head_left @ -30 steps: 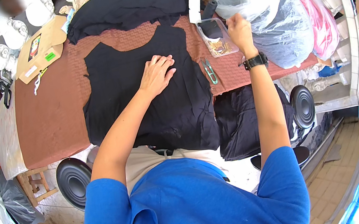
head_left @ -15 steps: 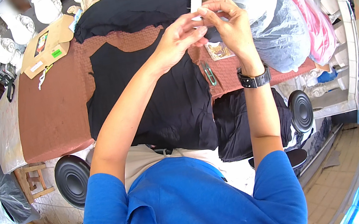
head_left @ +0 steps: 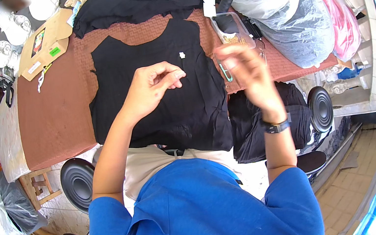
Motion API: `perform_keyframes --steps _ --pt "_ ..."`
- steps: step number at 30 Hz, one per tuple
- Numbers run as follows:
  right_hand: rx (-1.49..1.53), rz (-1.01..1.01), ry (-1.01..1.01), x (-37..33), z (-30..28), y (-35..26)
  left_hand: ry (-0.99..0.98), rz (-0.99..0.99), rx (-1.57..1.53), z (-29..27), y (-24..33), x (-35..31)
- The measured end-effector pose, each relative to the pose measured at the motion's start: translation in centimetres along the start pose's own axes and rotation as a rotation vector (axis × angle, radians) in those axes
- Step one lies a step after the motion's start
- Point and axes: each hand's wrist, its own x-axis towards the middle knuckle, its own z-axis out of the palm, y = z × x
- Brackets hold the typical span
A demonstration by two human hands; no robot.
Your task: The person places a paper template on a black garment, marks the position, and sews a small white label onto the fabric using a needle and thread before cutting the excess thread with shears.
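A black garment with a scooped neckline lies spread out in front of me. A small white piece, like a tag, shows against its upper right part. My left hand hovers above the garment just below that piece, thumb and fingers pinched; whatever is between them is too small to make out. Farther right, my right hand is smeared by motion, with a watch on its wrist. It is nearest to green-handled thread snips, which it partly covers. Beyond it sits a clear plastic container with small gold-coloured bits.
A brown cloth covers the table. More black fabric lies in a heap at the back and a folded pile at the right front. Large plastic bags stand at the right, an opened cardboard box at the left.
My hands, close together at the upper right before, have come lower and parted. The left hand moved left over the garment. The white piece now shows on the garment, and the clear container is uncovered.
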Motion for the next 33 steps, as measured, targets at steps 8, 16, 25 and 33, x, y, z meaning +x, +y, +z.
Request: perform_keyframes --steps 8,16,25,33 --pt "0.459 0.157 -0.118 0.7 7.3 5.0 0.035 -0.026 0.189 0.5 0.5 0.7" --pt "0.159 0.153 -0.225 0.3 6.9 6.2 0.063 -0.011 0.209 -0.4 0.0 -0.2" --pt "0.472 0.214 -0.162 -0.2 8.0 6.6 0.076 -0.041 0.193 -0.7 -0.7 -0.8" --pt "-0.04 0.181 -0.035 -0.7 5.6 5.1 0.034 -0.06 0.253 -1.5 0.1 -1.5"
